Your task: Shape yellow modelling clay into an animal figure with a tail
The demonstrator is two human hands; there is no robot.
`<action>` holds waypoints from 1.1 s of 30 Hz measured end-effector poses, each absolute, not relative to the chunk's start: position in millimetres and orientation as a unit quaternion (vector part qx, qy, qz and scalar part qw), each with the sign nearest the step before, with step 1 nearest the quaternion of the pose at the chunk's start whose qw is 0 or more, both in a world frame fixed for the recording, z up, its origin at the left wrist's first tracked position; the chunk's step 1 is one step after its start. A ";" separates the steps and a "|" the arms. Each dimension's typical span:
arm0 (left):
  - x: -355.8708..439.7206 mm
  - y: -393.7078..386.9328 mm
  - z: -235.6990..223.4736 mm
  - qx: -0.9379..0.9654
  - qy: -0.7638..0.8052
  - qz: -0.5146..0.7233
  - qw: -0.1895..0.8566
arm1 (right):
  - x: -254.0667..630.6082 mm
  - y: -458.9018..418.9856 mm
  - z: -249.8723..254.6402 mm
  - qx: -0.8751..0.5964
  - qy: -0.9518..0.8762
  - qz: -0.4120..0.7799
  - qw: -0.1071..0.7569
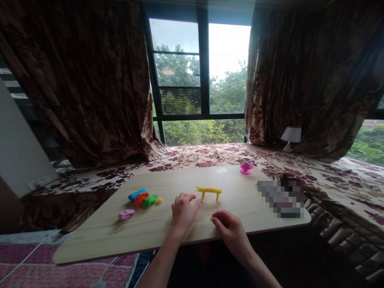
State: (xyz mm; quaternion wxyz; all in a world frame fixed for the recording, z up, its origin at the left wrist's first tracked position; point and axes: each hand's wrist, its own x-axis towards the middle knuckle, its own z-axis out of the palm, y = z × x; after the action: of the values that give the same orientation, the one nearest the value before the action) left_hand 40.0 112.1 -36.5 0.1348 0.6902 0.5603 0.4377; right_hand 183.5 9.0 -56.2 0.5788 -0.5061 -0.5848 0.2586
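Observation:
A yellow modelling-clay figure [211, 191] stands upright on the wooden table, with a long body on thin legs and small prongs at its left end. Just left of it, my left hand [185, 210] rests low over the tabletop, thumb and fingers apart, with nothing visible in them. Nearer the front edge, my right hand [230, 225] pinches a small piece of yellow clay [211, 219] between thumb and fingertips. Most of that piece is hidden by the fingers.
Blue [136, 194], orange [141, 199], green [149, 201] and pink clay lumps [126, 215] lie on the left of the table [105, 236], beside a small yellow bit [159, 201]. A pink stand [246, 167] is at back right, near a blurred-out patch. A lamp [291, 136] stands beyond.

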 end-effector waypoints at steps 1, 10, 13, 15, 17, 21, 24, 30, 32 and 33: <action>45.8 113.3 -37.9 0.696 0.568 0.422 0.122 | 183.1 8.6 -56.1 -0.507 -0.584 0.258 0.579; 65.9 113.7 -41.7 0.721 0.593 0.353 0.069 | 182.3 5.2 -52.9 -0.509 -0.575 0.258 0.586; 65.0 112.4 -37.3 0.721 0.589 0.356 0.077 | 182.5 5.4 -53.7 -0.505 -0.572 0.259 0.591; 60.1 108.3 -33.2 0.720 0.584 0.364 0.089 | 183.3 5.6 -54.6 -0.501 -0.567 0.262 0.599; 52.1 98.0 -29.3 0.719 0.573 0.378 0.112 | 184.1 5.1 -54.5 -0.494 -0.560 0.266 0.610; 37.4 55.5 -23.8 0.730 0.520 0.394 0.203 | 180.3 -0.7 -47.8 -0.478 -0.556 0.268 0.626; 35.4 20.0 -18.6 0.699 0.461 0.400 0.373 | 172.3 -7.8 -39.0 -0.451 -0.569 0.239 0.644; 36.0 -1.9 -12.8 0.495 0.381 0.453 0.636 | 164.3 -19.8 -27.3 -0.419 -0.610 0.195 0.644; 34.2 -1.2 -13.6 0.477 0.353 0.450 0.667 | 164.7 -21.3 -26.1 -0.413 -0.619 0.197 0.639; 33.4 -1.3 -13.6 0.474 0.347 0.452 0.672 | 164.8 -21.6 -25.9 -0.411 -0.619 0.198 0.639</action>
State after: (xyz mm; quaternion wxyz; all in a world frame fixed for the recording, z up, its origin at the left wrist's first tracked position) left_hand 33.4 -1.3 -13.6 0.6717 0.4735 0.3473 0.4516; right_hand 164.8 -21.6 -25.9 0.6389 -0.4107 -0.6195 0.1984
